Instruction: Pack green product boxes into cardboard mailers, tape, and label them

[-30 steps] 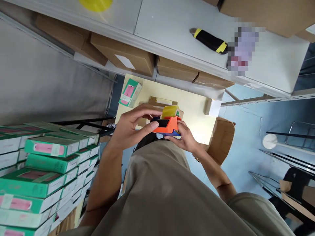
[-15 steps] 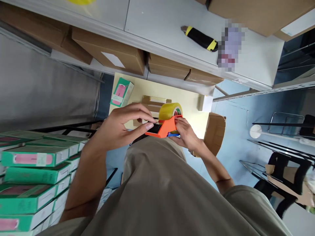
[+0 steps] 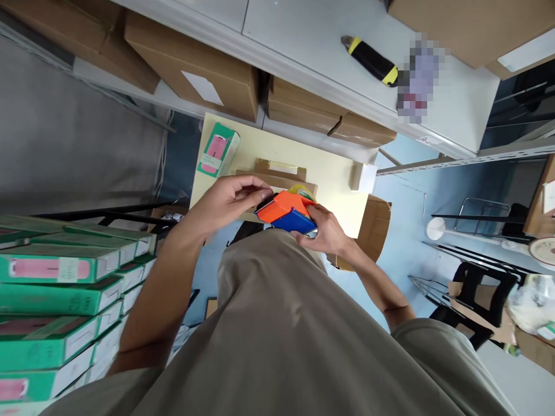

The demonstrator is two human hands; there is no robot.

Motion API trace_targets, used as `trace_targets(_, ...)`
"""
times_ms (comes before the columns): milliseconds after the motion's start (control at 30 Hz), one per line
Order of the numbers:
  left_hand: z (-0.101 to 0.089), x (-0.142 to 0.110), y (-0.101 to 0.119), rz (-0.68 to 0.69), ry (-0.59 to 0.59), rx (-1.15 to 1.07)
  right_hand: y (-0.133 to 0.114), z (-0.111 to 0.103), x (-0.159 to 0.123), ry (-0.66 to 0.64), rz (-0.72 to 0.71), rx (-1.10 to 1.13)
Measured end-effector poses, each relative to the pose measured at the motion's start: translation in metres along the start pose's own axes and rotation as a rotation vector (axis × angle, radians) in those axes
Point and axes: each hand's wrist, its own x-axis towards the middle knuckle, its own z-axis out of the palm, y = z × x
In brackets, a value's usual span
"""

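My right hand (image 3: 323, 228) is closed around the handle side of an orange and blue tape dispenser (image 3: 288, 208), held just above my lap. A roll of yellowish clear tape (image 3: 302, 190) sits in it, mostly hidden behind the orange frame. With thumb and fingertips together, my left hand (image 3: 236, 199) pinches at the dispenser's black front end; whether a tape end lies between the fingertips is too small to make out. Behind the dispenser, flat brown cardboard boxes (image 3: 280, 167) lie on the pale yellow table (image 3: 333, 164).
A green and pink box (image 3: 218, 149) lies at the table's far left, a small white box (image 3: 363, 177) at its right edge. Green boxes (image 3: 56, 300) are stacked at my left. A yellow-black utility knife (image 3: 373, 62) lies on the shelf above. An open carton (image 3: 375, 228) stands right.
The dispenser has been turned in my hands, so its blue side now faces me and the roll is largely hidden. My left fingertips have drawn together at its front end.
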Motion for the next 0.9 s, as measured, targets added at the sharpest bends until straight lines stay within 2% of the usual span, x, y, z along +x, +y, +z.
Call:
trace_targets(133, 0.009, -0.002, -0.049, -0.099, 0.035, -0.133, -0.002, 0.014, 0.004, -0.127, 0.151, 0.154)
trace_targets(233, 0.025, -0.017, -0.068, -0.158, 0.104, -0.211, -0.001, 0.011, 0.005, -0.239, 0.200, 0.142)
trace_targets(333, 0.036, -0.037, -0.076, -0.178, 0.226, -0.217, 0.000, -0.010, 0.004, -0.398, 0.221, 0.084)
trace_targets(400, 0.036, -0.047, -0.082, -0.212, 0.315, -0.224, -0.003, -0.031, 0.005, -0.521, 0.278, 0.068)
trace_targets(500, 0.025, -0.051, -0.096, -0.280, 0.409, -0.271, -0.009, -0.061, 0.017, -0.650, 0.398, 0.063)
trace_targets(567, 0.015, -0.046, -0.108, -0.296, 0.460, -0.321, -0.012, -0.071, 0.035, -0.681, 0.415, 0.066)
trace_targets(633, 0.007, -0.038, -0.121, -0.291, 0.509, -0.359, -0.012, -0.070, 0.056, -0.704, 0.413, 0.087)
trace_targets(733, 0.002, -0.025, -0.142, -0.281, 0.548, -0.383, -0.002, -0.054, 0.082, -0.740, 0.430, 0.112)
trace_targets(900, 0.010, -0.007, -0.175, -0.298, 0.557, -0.415, 0.015, -0.027, 0.101, -0.741, 0.469, 0.026)
